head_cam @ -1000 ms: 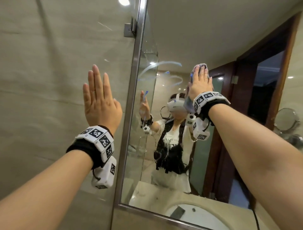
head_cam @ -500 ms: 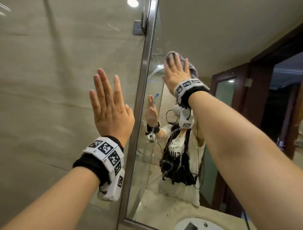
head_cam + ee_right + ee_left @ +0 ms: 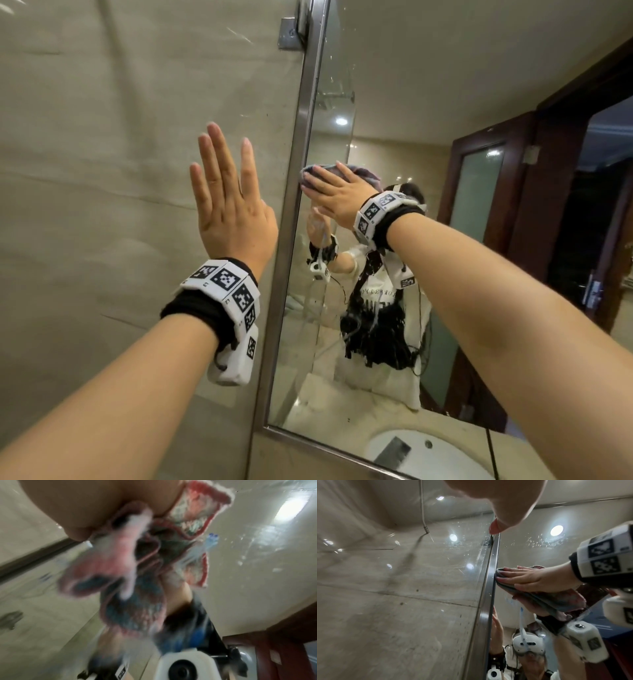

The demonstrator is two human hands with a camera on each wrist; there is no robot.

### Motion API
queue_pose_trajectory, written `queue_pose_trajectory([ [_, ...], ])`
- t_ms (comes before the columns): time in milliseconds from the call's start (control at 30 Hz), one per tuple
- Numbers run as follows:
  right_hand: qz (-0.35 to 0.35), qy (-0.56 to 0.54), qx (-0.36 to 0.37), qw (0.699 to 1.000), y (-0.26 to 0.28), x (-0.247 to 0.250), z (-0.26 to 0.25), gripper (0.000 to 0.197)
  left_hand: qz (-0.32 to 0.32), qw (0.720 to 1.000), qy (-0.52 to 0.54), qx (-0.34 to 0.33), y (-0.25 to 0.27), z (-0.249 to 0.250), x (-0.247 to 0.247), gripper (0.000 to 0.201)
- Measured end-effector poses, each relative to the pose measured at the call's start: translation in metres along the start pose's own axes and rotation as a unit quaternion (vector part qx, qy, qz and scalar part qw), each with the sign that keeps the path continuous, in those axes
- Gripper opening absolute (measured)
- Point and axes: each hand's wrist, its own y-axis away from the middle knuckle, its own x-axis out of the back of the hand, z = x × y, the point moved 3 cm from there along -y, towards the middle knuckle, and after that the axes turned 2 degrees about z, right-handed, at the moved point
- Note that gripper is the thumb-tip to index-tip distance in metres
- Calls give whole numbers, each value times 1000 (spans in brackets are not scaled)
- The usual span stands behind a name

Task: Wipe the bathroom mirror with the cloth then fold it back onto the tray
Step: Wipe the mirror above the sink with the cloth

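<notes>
Right hand flat, fingers straight, pressing cloth on mirror just beside its left frame; left hand open, palm toward the wall. Cloth looks soft, floppy, likely damp: best gathered by the loose corners below the palm

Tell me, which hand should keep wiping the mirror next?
Probably the right hand: it presses the cloth flat on the mirror beside the frame. The left hand is on the wall, empty.

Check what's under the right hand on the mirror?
The cloth, bunched, pressed flat against the mirror by the right hand, beside the metal frame. The glass beneath the cloth is covered.
</notes>
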Motion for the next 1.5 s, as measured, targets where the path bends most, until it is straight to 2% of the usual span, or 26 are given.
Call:
queue_pose_trajectory([
  [33, 6, -12, -14, 1000, -1, 7, 9, 56, 2, 1000, -3, 3, 0, 0, 0, 81],
  [100, 37, -59, -91, 993, -2, 27, 37, 58, 7, 1000, -11, 5, 1, 0, -2, 82],
  [200, 73, -145, -225, 961, 2, 45, 83, 58, 20, 1000, -21, -2, 1, -2, -6, 80],
  [300, 92, -143, -288, 942, 8, 37, 91, 60, 29, 999, -19, -4, 0, -3, -8, 79],
  [367, 93, -118, -260, 954, 8, 26, 67, 62, 28, 999, -16, 0, 0, -2, -9, 79],
  [433, 69, -80, -168, 980, 6, 11, 23, 63, 24, 1000, -19, 3, 0, -2, -8, 79],
  [500, 41, -41, -86, 995, 4, -8, -29, 63, 18, 1000, -24, -4, 2, -2, -6, 78],
  [567, 20, -33, -72, 997, 7, -25, -66, 65, 10, 999, -27, -15, 3, -3, -5, 77],
  [667, 7, -32, -46, 998, 16, -45, -83, 66, -3, 999, -30, -25, 6, -5, -6, 76],
  [767, 2, -5, 15, 1000, 19, -42, -66, 60, -15, 999, -32, -36, 8, -6, -7, 76],
  [833, 13, -4, -11, 1000, 12, -30, -40, 60, -19, 999, -32, -36, 8, -7, -8, 76],
  [1000, 54, -73, -201, 975, -6, 22, 50, 64, -5, 999, -27, -36, 6, -5, -11, 76],
  [1067, 54, -113, -256, 959, -6, 35, 68, 65, -1, 999, -20, -28, 5, -5, -12, 76],
  [1133, 52, -114, -275, 953, -5, 34, 63, 66, 3, 999, -18, -28, 4, -4, -12, 75],
  [1200, 50, -88, -242, 965, -1, 22, 40, 68, -2, 999, -16, -33, 5, -4, -13, 75],
  [1333, 37, -32, -112, 992, 21, -21, -36, 75, -25, 999, 2, -45, 13, -5, -14, 74],
  [1433, 6, -18, -39, 999, 37, -65, -94, 64, -59, 997, 1, -52, 25, -6, -14, 74],
  [1500, -73, -17, 5, 997, 55, -91, -124, 61, -72, 996, -4, -59, 32, -8, -14, 72],
])
